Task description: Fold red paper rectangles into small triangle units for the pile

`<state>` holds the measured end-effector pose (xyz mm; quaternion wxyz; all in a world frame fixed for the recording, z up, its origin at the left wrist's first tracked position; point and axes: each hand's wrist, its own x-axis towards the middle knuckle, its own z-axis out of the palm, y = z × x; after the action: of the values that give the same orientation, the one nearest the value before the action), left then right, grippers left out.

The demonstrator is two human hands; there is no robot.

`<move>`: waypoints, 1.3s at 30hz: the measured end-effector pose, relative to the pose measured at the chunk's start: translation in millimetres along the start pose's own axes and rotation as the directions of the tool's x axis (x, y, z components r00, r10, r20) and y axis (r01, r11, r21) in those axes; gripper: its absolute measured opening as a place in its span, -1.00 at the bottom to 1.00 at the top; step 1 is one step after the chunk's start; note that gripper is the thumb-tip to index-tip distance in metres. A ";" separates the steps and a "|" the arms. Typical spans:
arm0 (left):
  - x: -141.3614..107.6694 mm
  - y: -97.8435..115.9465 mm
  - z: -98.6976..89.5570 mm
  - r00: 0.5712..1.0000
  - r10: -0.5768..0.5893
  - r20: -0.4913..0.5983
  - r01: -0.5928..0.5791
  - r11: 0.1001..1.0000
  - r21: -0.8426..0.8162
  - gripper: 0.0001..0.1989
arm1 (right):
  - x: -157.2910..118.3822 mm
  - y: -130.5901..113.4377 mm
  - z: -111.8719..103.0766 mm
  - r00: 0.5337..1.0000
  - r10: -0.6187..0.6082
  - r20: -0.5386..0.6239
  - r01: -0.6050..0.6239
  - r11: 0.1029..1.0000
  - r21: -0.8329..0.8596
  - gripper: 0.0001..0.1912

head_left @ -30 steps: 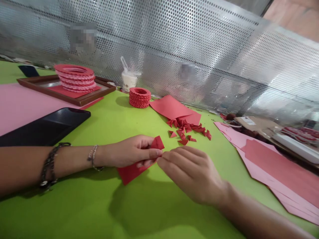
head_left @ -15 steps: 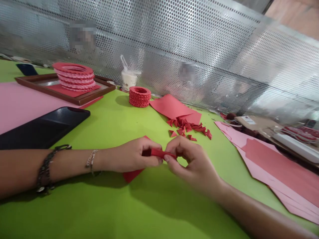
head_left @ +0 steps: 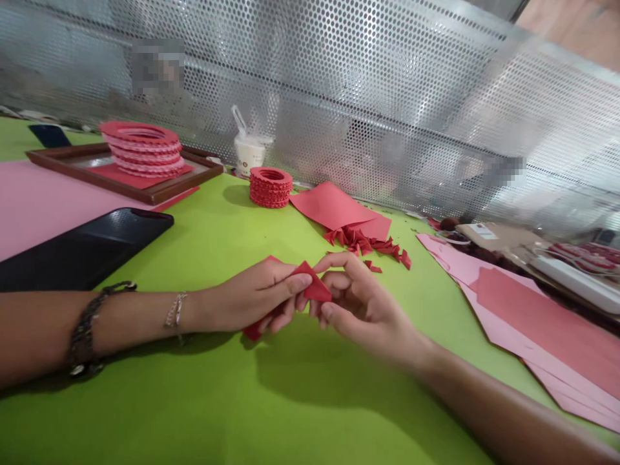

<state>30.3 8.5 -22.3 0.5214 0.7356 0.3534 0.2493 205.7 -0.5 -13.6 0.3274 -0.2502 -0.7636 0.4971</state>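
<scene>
A small piece of folded red paper shows a pointed, triangular face between my two hands. My left hand grips it, thumb pressed flat on the front and fingers behind. My right hand holds its right corner near the thumb tip, index finger arched over the top edge. Under my left hand lies another red paper, mostly covered by the hand. Beyond my right hand, several small folded red paper triangles lie in a loose pile beside red paper sheets.
A stack of red paper rings stands near a white cup. At left are a wooden tray bearing larger pink and red rings, and a black tray. Pink sheets lie at right; a perforated metal screen rises behind.
The red paper has turned from edge-on to showing its triangular face. My left thumb has shifted onto its front, and my right fingers have spread a little around its right corner.
</scene>
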 end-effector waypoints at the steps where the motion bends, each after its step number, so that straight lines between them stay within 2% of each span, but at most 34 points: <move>1: 0.7 -1.0 -0.8 1.000 -0.011 -0.002 0.011 0.999 -0.032 -0.69 | 0.1 -0.2 -1.6 0.999 -0.043 0.006 0.043 0.998 -0.036 -0.69; 5: 2.4 -2.7 -4.0 0.999 -0.003 0.044 0.009 0.990 -0.142 -0.68 | 1.8 0.2 -8.8 0.986 -0.163 0.040 0.168 0.974 -0.150 -0.77; 8: 2.0 -1.0 -5.6 0.995 0.009 0.102 0.009 0.984 -0.178 -0.66 | 2.6 -0.1 -13.1 0.982 -0.177 0.064 0.186 0.961 -0.204 -0.82; 13: 0.7 2.1 -6.3 0.992 0.007 0.124 0.015 0.984 -0.179 -0.65 | 3.8 -2.5 -18.9 0.982 -0.175 0.071 0.187 0.956 -0.227 -0.89; 18: 1.1 2.4 -5.2 0.986 -0.002 0.167 0.022 0.993 -0.119 -0.65 | 4.4 -3.7 -21.1 0.989 -0.123 0.086 0.143 0.950 -0.277 -0.95; 25: -0.7 2.0 -2.5 0.991 -0.007 0.131 0.018 0.996 -0.084 -0.65 | 5.1 -3.9 -17.2 0.992 -0.093 0.090 0.113 0.964 -0.241 -0.87; 31: 0.5 0.8 -1.8 0.992 0.004 0.125 0.006 0.997 -0.082 -0.65 | 4.0 -4.6 -16.5 0.996 -0.043 0.084 0.065 0.954 -0.291 -0.86; 36: 1.5 2.2 -2.8 0.992 -0.021 0.125 0.034 0.995 -0.098 -0.66 | 3.0 -4.8 -13.8 0.991 -0.126 0.050 0.136 0.916 -0.377 -0.87; 39: 1.1 3.4 -4.1 0.994 -0.034 0.106 0.047 0.992 -0.120 -0.66 | 2.6 -5.6 -14.0 0.974 -0.223 0.039 0.210 0.822 -0.530 -0.91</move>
<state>28.8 11.1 -17.7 0.5880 0.7068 0.3250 0.2214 214.1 7.6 -3.7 0.3093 -0.2488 -0.8903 0.2233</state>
